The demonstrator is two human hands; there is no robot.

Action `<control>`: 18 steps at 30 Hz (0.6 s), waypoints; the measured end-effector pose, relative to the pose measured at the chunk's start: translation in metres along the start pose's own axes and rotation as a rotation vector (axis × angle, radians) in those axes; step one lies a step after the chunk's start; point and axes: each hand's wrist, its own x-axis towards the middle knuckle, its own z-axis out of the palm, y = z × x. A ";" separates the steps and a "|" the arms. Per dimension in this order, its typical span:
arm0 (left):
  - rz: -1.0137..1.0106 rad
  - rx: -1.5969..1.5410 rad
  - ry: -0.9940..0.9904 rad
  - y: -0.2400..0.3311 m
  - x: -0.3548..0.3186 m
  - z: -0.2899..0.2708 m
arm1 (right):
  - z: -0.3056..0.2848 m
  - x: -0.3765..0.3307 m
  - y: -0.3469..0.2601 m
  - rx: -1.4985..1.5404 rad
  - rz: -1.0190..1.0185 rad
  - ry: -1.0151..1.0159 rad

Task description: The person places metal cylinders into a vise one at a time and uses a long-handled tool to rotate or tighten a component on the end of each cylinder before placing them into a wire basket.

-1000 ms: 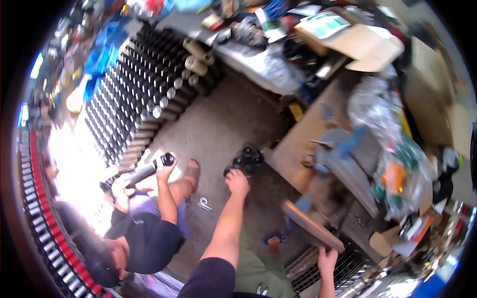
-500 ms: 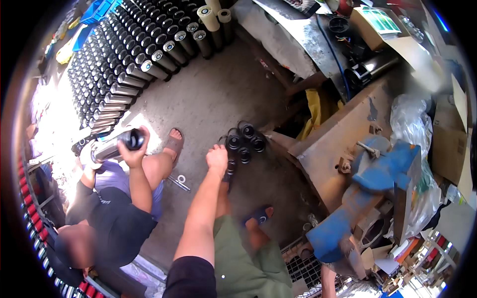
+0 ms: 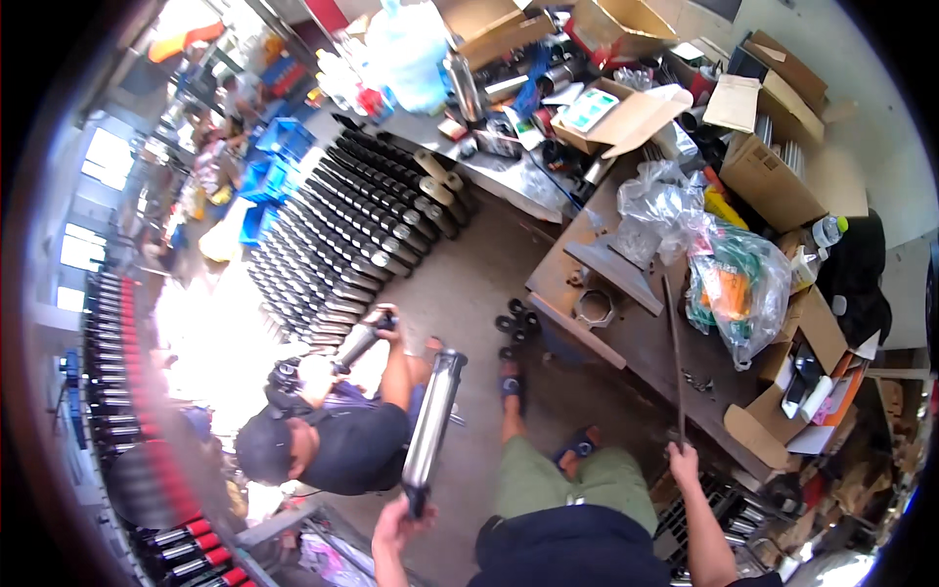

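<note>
My left hand [image 3: 396, 528] grips the lower end of a shiny metal cylinder [image 3: 431, 421] with black ends, held upright and slightly tilted in front of me. The fingers of my right hand [image 3: 683, 462] are wrapped round the near end of a long thin metal rod [image 3: 675, 357], which extends away over the workbench [image 3: 650, 391]. Beside that rod, on the bench, are an octagonal metal ring [image 3: 595, 307] and a dark metal plate [image 3: 616, 277]. Several black-ended cylinders [image 3: 518, 321] stand on the floor near my feet.
A co-worker [image 3: 337, 445] sits at my left, holding another metal cylinder [image 3: 362, 340]. Rows of cylinders [image 3: 342, 230] stand beyond. Clear plastic bags [image 3: 734, 293] and open cardboard boxes [image 3: 778, 176] crowd the bench's right side. A rack of red-ended cylinders [image 3: 122, 362] runs along the left.
My view has swung up and outward. One of my hands was down at the black-ended cylinders on the floor; now my left hand holds a cylinder raised. My right hand now shows, gripping the rod.
</note>
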 end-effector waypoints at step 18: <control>1.331 0.296 -0.659 0.196 0.038 0.430 | -0.004 -0.153 -0.053 0.055 0.062 0.373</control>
